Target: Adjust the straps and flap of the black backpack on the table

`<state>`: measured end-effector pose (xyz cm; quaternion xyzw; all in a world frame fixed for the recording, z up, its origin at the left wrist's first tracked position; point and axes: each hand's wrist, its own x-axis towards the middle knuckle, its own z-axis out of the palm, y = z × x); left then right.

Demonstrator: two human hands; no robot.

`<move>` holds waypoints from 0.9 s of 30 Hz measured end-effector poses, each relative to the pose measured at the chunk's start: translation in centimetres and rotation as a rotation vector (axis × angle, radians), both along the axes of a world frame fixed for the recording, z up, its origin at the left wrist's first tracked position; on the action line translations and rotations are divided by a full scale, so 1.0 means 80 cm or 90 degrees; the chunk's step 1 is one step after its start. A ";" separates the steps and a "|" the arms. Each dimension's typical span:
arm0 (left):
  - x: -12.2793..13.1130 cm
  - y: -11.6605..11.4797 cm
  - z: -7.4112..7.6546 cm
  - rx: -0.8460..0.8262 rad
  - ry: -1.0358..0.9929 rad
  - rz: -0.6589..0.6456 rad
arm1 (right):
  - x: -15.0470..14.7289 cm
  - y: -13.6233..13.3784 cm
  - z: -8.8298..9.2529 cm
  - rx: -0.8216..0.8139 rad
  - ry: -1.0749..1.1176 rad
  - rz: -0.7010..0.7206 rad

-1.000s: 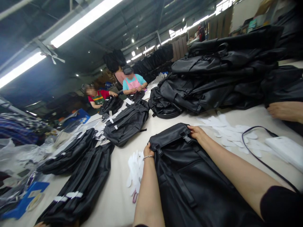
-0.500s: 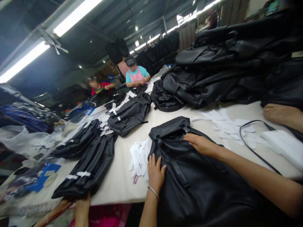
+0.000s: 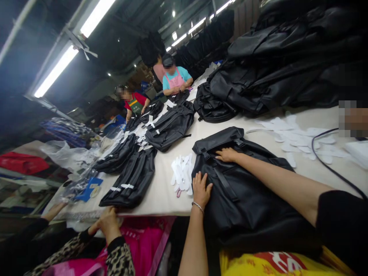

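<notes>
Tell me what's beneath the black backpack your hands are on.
The black backpack lies on a white table, yellow printed fabric showing below its near end; what lies beneath is covered and unseen.

Stacked blk backpacks (image 3: 276,73) w/ white cutouts (image 3: 296,138), co-worker in pink apron (image 3: 175,78) down long table (image 3: 161,195)

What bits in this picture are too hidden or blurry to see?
All in the head view:
The blurred hand: covered by squares and cut off by the right edge.
The black bag pile: its top is cut off by the top edge.
The black backpack: parts are covered by the left hand and right hand.
The white pieces: too small to tell what they are.
</notes>
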<state>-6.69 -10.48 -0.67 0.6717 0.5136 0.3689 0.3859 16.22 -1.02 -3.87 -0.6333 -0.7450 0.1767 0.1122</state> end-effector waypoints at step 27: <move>-0.065 -0.163 -0.016 -0.084 0.205 0.149 | 0.048 -0.389 0.057 0.110 0.107 -0.135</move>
